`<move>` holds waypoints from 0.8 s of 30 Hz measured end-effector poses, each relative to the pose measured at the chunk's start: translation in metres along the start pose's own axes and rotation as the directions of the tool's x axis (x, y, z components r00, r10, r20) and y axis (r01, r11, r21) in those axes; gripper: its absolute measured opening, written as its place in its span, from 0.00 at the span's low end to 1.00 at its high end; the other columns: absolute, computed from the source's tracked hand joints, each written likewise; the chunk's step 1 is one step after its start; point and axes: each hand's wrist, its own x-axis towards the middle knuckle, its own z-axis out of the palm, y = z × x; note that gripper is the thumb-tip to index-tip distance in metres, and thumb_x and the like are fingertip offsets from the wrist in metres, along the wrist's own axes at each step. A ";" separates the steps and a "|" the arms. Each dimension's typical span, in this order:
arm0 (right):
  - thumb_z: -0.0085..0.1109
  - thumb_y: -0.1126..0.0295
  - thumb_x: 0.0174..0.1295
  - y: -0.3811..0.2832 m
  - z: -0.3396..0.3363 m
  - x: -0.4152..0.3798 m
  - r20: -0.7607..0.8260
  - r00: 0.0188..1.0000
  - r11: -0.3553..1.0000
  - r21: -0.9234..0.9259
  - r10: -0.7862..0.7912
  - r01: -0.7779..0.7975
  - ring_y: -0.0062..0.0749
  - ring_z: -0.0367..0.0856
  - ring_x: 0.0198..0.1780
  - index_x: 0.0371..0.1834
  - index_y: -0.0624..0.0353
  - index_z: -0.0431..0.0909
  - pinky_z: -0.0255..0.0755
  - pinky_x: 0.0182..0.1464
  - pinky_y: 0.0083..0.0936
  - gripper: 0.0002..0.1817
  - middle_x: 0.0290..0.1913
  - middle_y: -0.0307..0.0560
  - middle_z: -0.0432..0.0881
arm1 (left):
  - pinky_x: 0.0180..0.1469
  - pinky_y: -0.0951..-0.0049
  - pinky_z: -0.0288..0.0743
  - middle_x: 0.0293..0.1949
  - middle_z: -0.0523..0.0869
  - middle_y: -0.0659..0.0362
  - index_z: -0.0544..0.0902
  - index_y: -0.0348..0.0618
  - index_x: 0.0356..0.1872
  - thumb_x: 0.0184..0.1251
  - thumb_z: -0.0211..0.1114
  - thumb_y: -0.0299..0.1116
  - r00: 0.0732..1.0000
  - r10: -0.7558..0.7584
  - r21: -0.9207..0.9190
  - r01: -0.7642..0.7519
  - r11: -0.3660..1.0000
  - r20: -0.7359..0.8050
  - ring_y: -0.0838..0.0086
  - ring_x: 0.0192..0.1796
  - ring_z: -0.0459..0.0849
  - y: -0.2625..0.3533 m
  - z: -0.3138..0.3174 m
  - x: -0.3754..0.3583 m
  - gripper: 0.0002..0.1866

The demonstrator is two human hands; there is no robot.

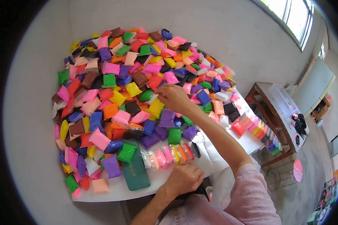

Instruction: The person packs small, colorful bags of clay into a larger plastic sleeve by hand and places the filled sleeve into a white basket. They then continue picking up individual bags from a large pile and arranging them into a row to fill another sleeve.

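Note:
A large heap of small coloured packets (pixel 110 110) covers the white-topped table. My right hand (pixel 172 96) reaches into its middle, fingers bent down beside a green packet (pixel 145 95) and a yellow packet (pixel 156 108). Its fingertips are drawn together, and whatever lies between them is hidden. Close to the table's front edge, my left hand (pixel 184 177) is curled closed; I cannot make out anything inside it. Just beyond it, a row of packets (pixel 169 156) stands on edge, running from white through pinks, yellow, orange and red to black.
A dark green box (pixel 135 172) lies left of the row, partly under packets. Another stacked row of packets (pixel 257 131) sits at the table's right end. Further right stand a wooden table (pixel 274 108) with a clear plastic bin (pixel 281 99) and a stool with a pink seat (pixel 297 170).

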 end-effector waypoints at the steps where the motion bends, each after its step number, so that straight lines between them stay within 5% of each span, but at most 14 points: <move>1: 0.61 0.70 0.59 -0.002 0.009 0.012 -0.036 0.998 0.995 -0.087 -0.047 0.044 0.45 0.84 0.45 0.47 0.57 0.82 0.79 0.43 0.37 0.13 0.46 0.48 0.83 | 0.33 0.64 0.78 0.22 0.80 0.58 0.78 0.44 0.20 0.56 0.68 0.31 1.000 0.009 -0.007 -0.009 1.000 -0.013 0.63 0.27 0.83 -0.001 0.001 0.000 0.09; 6: 0.61 0.70 0.55 0.003 0.057 0.063 -0.164 0.941 0.898 -0.385 -0.295 0.214 0.45 0.84 0.39 0.53 0.57 0.75 0.79 0.36 0.34 0.20 0.48 0.55 0.78 | 0.33 0.64 0.79 0.22 0.81 0.57 0.79 0.43 0.21 0.55 0.68 0.31 1.000 0.002 0.030 -0.002 1.000 0.020 0.63 0.28 0.84 0.003 -0.006 0.003 0.08; 9: 0.55 0.71 0.61 0.007 0.072 0.081 -0.046 0.975 0.825 -0.542 -0.218 0.159 0.43 0.86 0.41 0.60 0.56 0.71 0.80 0.33 0.33 0.21 0.52 0.57 0.77 | 0.33 0.64 0.79 0.22 0.80 0.57 0.79 0.43 0.21 0.55 0.68 0.30 1.000 0.010 0.037 -0.010 0.999 0.008 0.63 0.28 0.84 0.002 -0.005 0.001 0.07; 13: 0.57 0.70 0.60 0.000 0.061 0.089 -0.070 0.969 0.814 -0.559 -0.237 0.159 0.43 0.87 0.36 0.57 0.57 0.72 0.80 0.32 0.35 0.20 0.40 0.54 0.83 | 0.32 0.64 0.78 0.23 0.80 0.58 0.79 0.44 0.23 0.55 0.68 0.30 1.000 0.018 0.040 -0.018 0.999 -0.005 0.64 0.28 0.84 0.001 -0.003 0.000 0.07; 18: 0.56 0.69 0.59 -0.032 -0.015 0.030 -0.278 0.957 0.996 0.011 0.083 -0.084 0.50 0.85 0.39 0.46 0.56 0.74 0.76 0.38 0.46 0.12 0.35 0.53 0.84 | 0.32 0.64 0.78 0.23 0.80 0.59 0.79 0.45 0.23 0.55 0.68 0.31 0.999 0.029 0.107 -0.030 0.994 0.015 0.65 0.28 0.84 0.004 -0.008 -0.003 0.07; 21: 0.61 0.76 0.56 -0.044 -0.075 -0.063 -0.159 0.965 0.948 0.276 0.210 -0.160 0.46 0.85 0.39 0.45 0.58 0.73 0.76 0.39 0.37 0.14 0.37 0.50 0.84 | 0.33 0.64 0.78 0.23 0.80 0.59 0.79 0.46 0.23 0.54 0.68 0.31 0.997 0.070 0.145 -0.072 0.987 0.014 0.65 0.29 0.84 0.004 -0.007 -0.005 0.07; 22: 0.61 0.82 0.54 -0.029 -0.081 -0.100 -0.182 0.973 0.934 0.350 0.142 -0.070 0.40 0.85 0.40 0.45 0.59 0.75 0.76 0.41 0.31 0.15 0.38 0.47 0.84 | 0.34 0.64 0.78 0.23 0.80 0.58 0.79 0.46 0.23 0.54 0.68 0.32 0.996 0.093 0.158 -0.093 0.983 0.010 0.64 0.29 0.84 0.003 -0.006 -0.006 0.07; 24: 0.59 0.85 0.53 -0.044 -0.113 -0.163 -0.108 0.957 0.931 0.282 0.270 -0.231 0.31 0.84 0.45 0.45 0.59 0.78 0.75 0.50 0.27 0.16 0.42 0.44 0.86 | 0.34 0.63 0.77 0.24 0.79 0.58 0.78 0.46 0.23 0.55 0.68 0.32 0.992 0.125 0.149 -0.123 0.981 -0.004 0.64 0.30 0.83 0.001 -0.002 -0.003 0.07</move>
